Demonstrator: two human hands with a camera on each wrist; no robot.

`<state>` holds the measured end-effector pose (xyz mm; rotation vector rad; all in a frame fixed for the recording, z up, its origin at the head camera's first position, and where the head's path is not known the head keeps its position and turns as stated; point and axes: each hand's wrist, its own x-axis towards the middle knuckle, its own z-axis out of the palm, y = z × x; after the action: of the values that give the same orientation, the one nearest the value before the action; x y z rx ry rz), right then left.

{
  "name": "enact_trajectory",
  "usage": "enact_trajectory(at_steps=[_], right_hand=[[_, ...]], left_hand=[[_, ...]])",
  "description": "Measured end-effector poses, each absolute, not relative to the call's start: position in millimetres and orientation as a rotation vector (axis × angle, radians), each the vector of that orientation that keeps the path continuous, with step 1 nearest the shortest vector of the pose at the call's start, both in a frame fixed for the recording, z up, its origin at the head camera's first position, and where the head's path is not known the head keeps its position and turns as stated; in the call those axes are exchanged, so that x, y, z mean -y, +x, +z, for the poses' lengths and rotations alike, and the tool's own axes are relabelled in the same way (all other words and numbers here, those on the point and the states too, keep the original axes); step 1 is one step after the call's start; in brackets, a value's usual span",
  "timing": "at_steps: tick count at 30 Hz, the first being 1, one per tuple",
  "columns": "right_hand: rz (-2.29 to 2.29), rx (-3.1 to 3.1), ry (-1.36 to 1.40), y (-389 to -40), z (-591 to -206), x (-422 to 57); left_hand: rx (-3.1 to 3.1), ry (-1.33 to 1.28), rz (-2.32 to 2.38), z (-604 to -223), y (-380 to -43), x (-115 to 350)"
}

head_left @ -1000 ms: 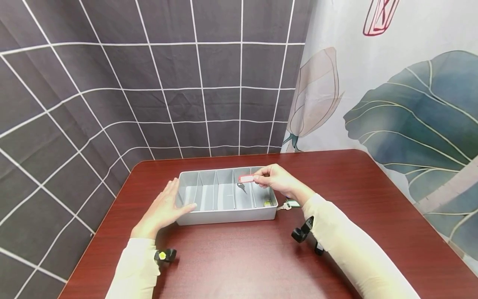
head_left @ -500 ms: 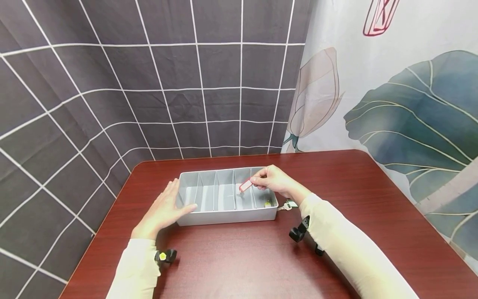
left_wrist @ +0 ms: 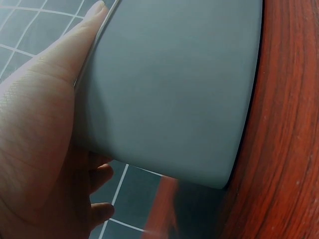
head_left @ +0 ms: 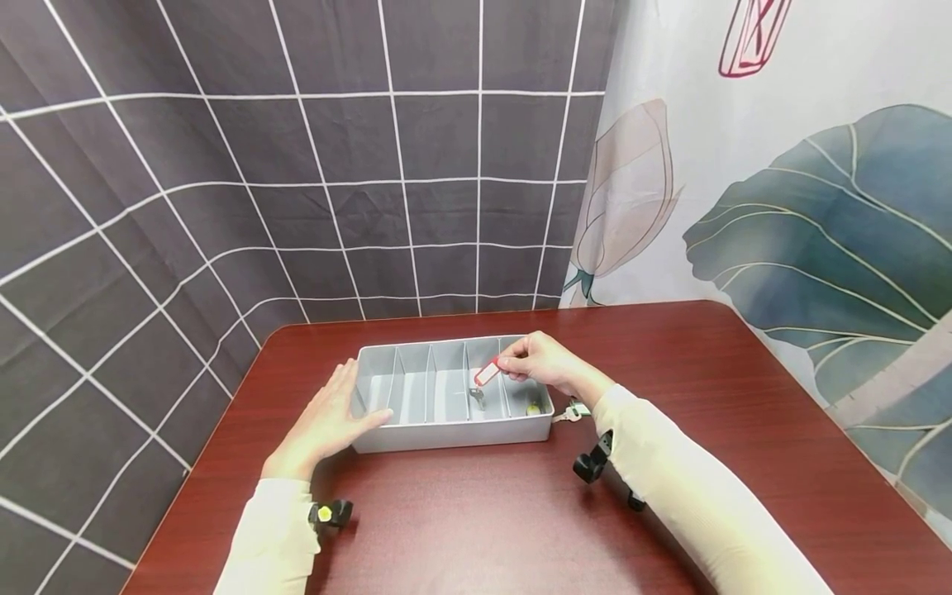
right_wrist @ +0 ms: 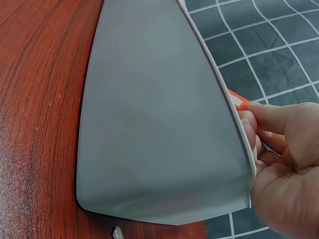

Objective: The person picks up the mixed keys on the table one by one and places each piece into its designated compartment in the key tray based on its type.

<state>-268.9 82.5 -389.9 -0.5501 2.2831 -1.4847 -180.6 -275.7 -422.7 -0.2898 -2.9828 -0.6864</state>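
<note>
A grey tray [head_left: 454,435] with several compartments sits on the table. My left hand [head_left: 321,421] rests against its left end, fingers extended along the outside and thumb over the front rim. In the left wrist view this hand [left_wrist: 37,129] lies along the tray wall. My right hand [head_left: 546,362] pinches a red key tag [head_left: 487,373] with a white label. From the tag a small metal key [head_left: 478,398] hangs over the second compartment from the right. In the right wrist view only a bit of the red tag [right_wrist: 241,104] shows past the rim.
A yellow-tagged item [head_left: 533,409] lies in the tray's rightmost compartment. Beside the tray's right end, a key [head_left: 568,415] with a green tag [head_left: 582,407] lies on the red-brown table [head_left: 461,512]. A dark grid curtain [head_left: 357,207] hangs behind.
My right hand has moved slightly left and the red tag has tipped downward, bringing its key lower over the compartment. The left hand stays on the tray's end.
</note>
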Motion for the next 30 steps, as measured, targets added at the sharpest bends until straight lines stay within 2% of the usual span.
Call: enact_trajectory(at_steps=[30], right_hand=[[-1.48, -2.328, -0.545, -267.3, -391.1, -77.6]], left_hand=[[2.978, -0.296, -0.679, -423.1, -180.7, 275.8]])
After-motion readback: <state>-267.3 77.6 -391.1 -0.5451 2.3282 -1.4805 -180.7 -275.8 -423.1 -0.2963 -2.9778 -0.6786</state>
